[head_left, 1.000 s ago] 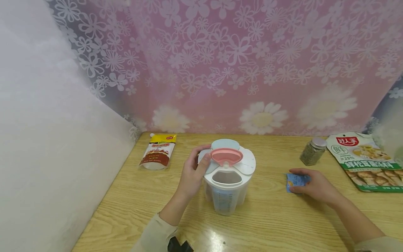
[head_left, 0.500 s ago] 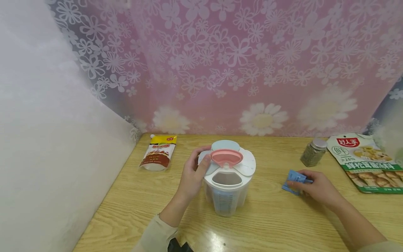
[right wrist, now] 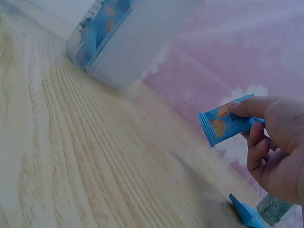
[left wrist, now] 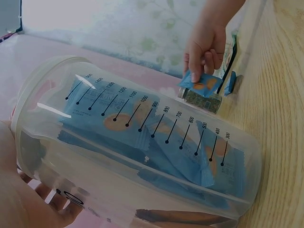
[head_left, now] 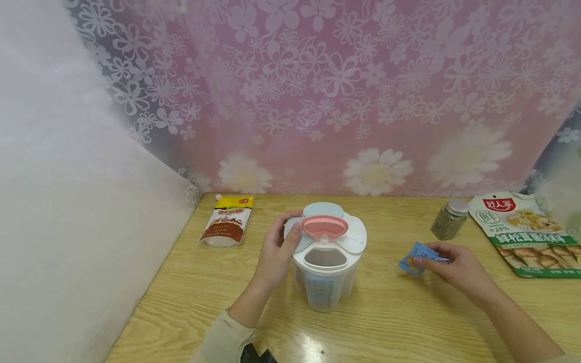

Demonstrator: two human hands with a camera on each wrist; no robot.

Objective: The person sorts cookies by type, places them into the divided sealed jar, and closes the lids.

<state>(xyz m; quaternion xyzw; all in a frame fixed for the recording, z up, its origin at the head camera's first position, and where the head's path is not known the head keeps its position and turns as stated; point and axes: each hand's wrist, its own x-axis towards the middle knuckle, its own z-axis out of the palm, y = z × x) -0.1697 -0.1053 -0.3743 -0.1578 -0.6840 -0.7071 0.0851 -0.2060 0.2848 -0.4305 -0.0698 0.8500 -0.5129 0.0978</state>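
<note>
A clear storage canister [head_left: 324, 290] with a white lid [head_left: 356, 232] stands upright on the table; its pink flap [head_left: 325, 227] is raised over an opening. My left hand [head_left: 278, 247] grips the lid's left side, thumb on top. Blue biscuit packets [left wrist: 128, 118] fill one compartment, and brown sticks [left wrist: 185, 217] show in another. To the right of the canister, my right hand [head_left: 460, 267] pinches a small blue biscuit packet [right wrist: 225, 124] between thumb and fingers, above the table. Another blue packet [right wrist: 247, 213] lies on the table near the jar.
A glass jar [head_left: 448, 222] of dried green herbs stands at the back right, beside a large green-and-white food pouch [head_left: 522, 237]. A yellow, white and brown spouted pouch [head_left: 229, 222] lies at the back left. Floral fabric [head_left: 317, 126] hangs behind the wooden table [head_left: 218, 302].
My right hand has picked up the blue biscuit packet, which is now tilted and slightly further left. My left hand stays on the canister lid.
</note>
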